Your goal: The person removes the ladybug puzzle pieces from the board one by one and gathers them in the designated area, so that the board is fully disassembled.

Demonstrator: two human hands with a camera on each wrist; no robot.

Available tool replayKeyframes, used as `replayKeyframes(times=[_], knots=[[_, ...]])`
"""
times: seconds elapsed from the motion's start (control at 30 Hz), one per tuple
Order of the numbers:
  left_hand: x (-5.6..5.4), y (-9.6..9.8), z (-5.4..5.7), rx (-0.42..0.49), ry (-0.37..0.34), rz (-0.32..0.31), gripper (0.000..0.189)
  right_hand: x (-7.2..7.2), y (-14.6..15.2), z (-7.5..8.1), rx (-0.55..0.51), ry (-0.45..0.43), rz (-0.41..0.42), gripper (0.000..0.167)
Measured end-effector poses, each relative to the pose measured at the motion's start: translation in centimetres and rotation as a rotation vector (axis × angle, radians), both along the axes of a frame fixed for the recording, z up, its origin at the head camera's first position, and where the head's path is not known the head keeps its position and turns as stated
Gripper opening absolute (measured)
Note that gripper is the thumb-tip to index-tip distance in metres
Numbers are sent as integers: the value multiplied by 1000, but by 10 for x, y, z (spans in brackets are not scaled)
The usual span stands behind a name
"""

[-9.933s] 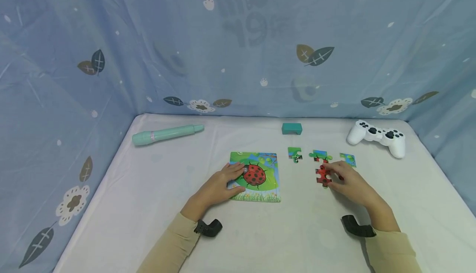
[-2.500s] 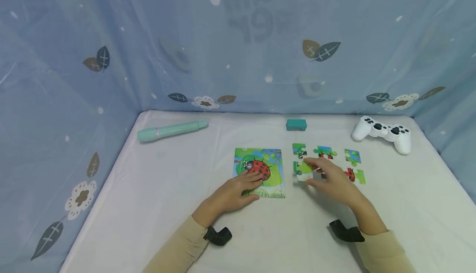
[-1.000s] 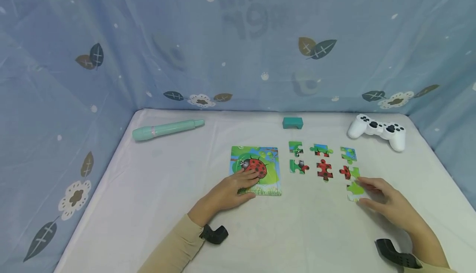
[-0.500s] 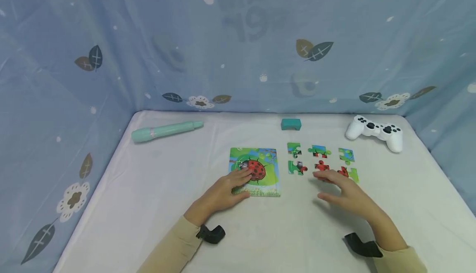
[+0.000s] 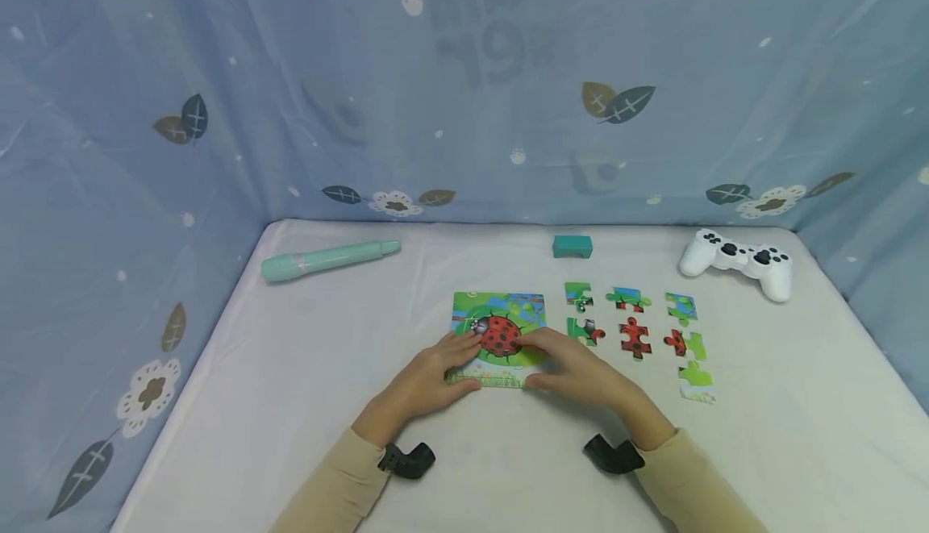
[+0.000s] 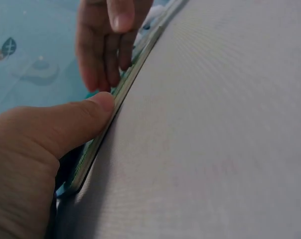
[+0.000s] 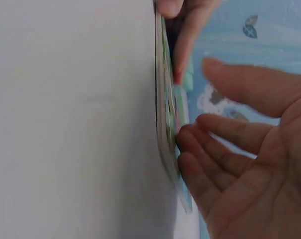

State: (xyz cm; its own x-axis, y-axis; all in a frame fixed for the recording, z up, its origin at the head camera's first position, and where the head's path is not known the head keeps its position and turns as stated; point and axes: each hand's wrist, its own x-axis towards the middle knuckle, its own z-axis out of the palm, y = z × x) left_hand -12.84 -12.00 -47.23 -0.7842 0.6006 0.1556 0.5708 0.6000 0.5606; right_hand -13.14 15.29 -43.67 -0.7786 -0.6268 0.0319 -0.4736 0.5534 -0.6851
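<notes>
A square ladybug jigsaw board (image 5: 501, 335) lies flat on the white table. My left hand (image 5: 427, 377) rests on its left part with relaxed fingers; in the left wrist view the thumb (image 6: 104, 101) lies at the near edge. My right hand (image 5: 581, 368) is over the board's right side, its fingers loosely bent. In the right wrist view some fingertips (image 7: 184, 134) meet the board's edge, while the thumb stands apart. To the right, several loose pieces lie spread in rows, including a red spotted piece (image 5: 635, 338) and a green corner piece (image 5: 697, 380).
A mint-green tube-like object (image 5: 330, 260) lies at the back left. Behind the pieces stands a small teal block (image 5: 572, 246). A white game controller (image 5: 736, 263) is at the back right. Blue patterned cloth (image 5: 464, 89) hangs behind and at both sides.
My right hand has laid several pieces out at the right, the green corner piece last, let go of it, and come left to the board. My left hand has stayed on the board.
</notes>
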Motion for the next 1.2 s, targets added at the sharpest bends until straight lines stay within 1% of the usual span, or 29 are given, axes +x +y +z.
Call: replayKeyframes(times=[0.13,0.3,0.37,0.47,0.67,0.97,1.2], knots=[[-1,1,0,-3,-2,4,61,-5,-13,-4,16,-20,-2,50],[-3,0,0,2,12,-13,61,-3,-19,-10,16,-19,-40,44],[-4,0,0,1,16,-16,61,-2,-20,-13,7,-7,-56,42],[-5,0,-1,-3,13,-13,60,-1,-22,-14,-21,-12,-73,40],[-4,0,-1,-1,0,-9,60,1,-24,-16,-82,-33,-78,40],[-3,0,1,3,-20,3,60,1,-24,-19,-78,55,-85,40],[-4,0,1,-6,-18,1,61,1,-23,-15,-31,136,-77,38]])
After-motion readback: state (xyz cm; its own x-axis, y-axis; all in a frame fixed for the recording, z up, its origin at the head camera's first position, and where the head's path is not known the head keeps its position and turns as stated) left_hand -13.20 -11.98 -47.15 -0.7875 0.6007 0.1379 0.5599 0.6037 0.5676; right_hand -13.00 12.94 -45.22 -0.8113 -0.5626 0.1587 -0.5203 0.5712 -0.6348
